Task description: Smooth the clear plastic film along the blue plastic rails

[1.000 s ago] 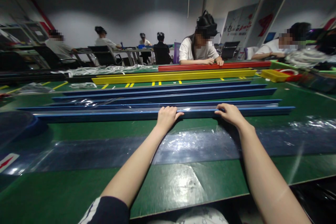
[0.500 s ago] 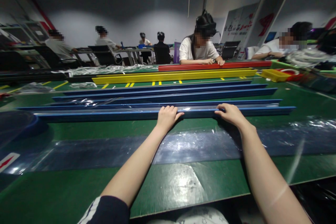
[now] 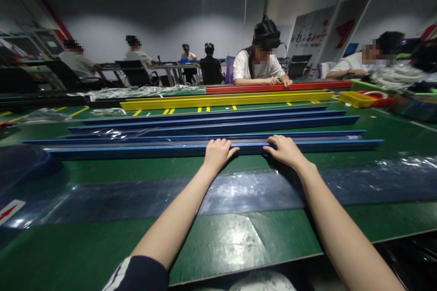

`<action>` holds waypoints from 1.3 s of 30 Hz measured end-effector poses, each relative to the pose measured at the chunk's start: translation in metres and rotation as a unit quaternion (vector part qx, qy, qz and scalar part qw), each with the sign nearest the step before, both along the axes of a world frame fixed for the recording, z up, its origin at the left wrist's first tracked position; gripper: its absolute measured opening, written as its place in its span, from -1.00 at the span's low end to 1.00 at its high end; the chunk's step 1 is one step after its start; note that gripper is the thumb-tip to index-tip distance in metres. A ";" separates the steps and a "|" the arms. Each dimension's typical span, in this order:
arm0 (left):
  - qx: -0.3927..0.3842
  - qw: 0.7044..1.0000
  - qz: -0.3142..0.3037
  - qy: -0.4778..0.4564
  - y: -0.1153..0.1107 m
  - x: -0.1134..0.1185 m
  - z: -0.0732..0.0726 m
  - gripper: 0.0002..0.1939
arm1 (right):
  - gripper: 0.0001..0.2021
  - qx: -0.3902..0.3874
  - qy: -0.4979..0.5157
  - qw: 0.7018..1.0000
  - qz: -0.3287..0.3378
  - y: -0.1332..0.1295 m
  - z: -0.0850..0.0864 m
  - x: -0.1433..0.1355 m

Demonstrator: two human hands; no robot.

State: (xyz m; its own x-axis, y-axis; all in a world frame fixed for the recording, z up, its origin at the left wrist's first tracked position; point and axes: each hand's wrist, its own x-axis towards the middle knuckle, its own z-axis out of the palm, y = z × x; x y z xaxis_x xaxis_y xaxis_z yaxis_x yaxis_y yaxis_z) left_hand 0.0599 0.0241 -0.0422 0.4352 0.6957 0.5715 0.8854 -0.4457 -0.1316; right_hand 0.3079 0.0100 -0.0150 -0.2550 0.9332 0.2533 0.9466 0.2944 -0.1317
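A long blue plastic channel (image 3: 143, 151) lies crosswise on the green table (image 3: 218, 248), its near wall facing me. My left hand (image 3: 217, 152) is closed over that near wall, thumb on the outer side and fingers reaching over the top edge. A short way to the right, my right hand (image 3: 286, 150) pinches the same wall between thumb and fingers. The fingertips of both hands inside the channel are hidden. Between me and the channel stretches a wide strip of clear plastic film (image 3: 119, 200), passing under both forearms.
More blue channels (image 3: 239, 123) lie behind, with a yellow channel (image 3: 225, 99) and a red channel (image 3: 317, 85) farther back. Rolled clear film (image 3: 23, 168) sits at left. A co-worker (image 3: 259, 66) leans over the red channel; a yellow tray (image 3: 357, 99) stands at right.
My right hand has slid left along the channel's near wall, closer to my left hand. The left hand stays where it was.
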 end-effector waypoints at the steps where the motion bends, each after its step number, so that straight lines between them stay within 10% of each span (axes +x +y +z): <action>1: 0.001 1.000 0.002 0.002 0.000 0.000 0.000 -0.54 | -0.75 0.004 0.006 1.000 0.008 0.000 0.000 -0.004; 25: -0.001 1.000 0.013 0.018 -0.004 0.000 0.004 -0.59 | -0.82 0.063 0.029 0.997 0.029 -0.004 -0.009 -0.059; 39: 0.046 0.999 -0.008 -0.002 -0.003 -0.004 0.004 -0.58 | -0.75 0.032 -0.055 0.992 -0.105 -0.005 0.000 0.003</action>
State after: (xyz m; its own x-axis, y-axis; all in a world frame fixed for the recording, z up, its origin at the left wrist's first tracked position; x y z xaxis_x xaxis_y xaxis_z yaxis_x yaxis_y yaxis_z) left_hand 0.0563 0.0213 -0.0384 0.4424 0.6337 0.6346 0.8794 -0.4453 -0.1685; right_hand 0.3114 0.0049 -0.0147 -0.0856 0.9514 0.2959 0.9956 0.0931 -0.0112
